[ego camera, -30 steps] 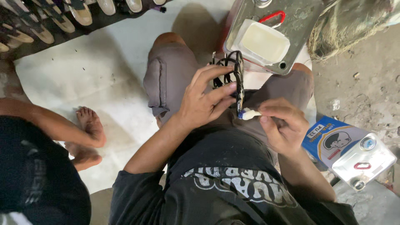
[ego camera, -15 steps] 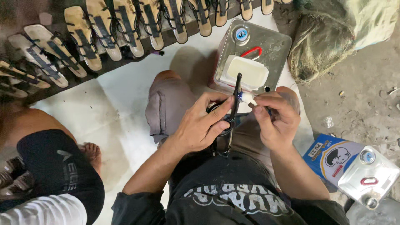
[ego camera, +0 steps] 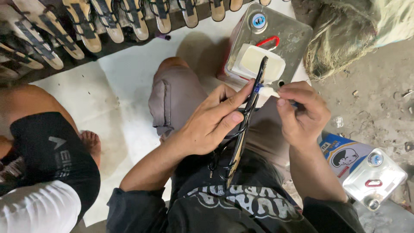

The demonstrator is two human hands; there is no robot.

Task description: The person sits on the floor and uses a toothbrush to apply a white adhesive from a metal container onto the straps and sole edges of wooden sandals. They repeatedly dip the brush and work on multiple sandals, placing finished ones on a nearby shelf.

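Observation:
My left hand [ego camera: 215, 118] grips a black sandal strap [ego camera: 245, 125] over my lap, holding it upright with thumb and fingers. My right hand [ego camera: 302, 112] pinches a small brush with a white, glue-wet tip [ego camera: 268, 91] against the upper part of the strap. Just beyond both hands a white tub of pale glue [ego camera: 258, 62] sits on top of a square metal tin [ego camera: 293, 36] with a red handle.
A row of tan sandals with black straps [ego camera: 90, 26] lies along the top left. Another person's leg and bare foot [ego camera: 88, 144] are at the left. A second metal tin [ego camera: 374, 177] and a blue carton [ego camera: 343, 153] lie at lower right, with a sack [ego camera: 358, 30] at upper right.
The view has tilted so the hands sit lower in frame. The strap now stands more upright, and my right hand's brush has shifted up along it.

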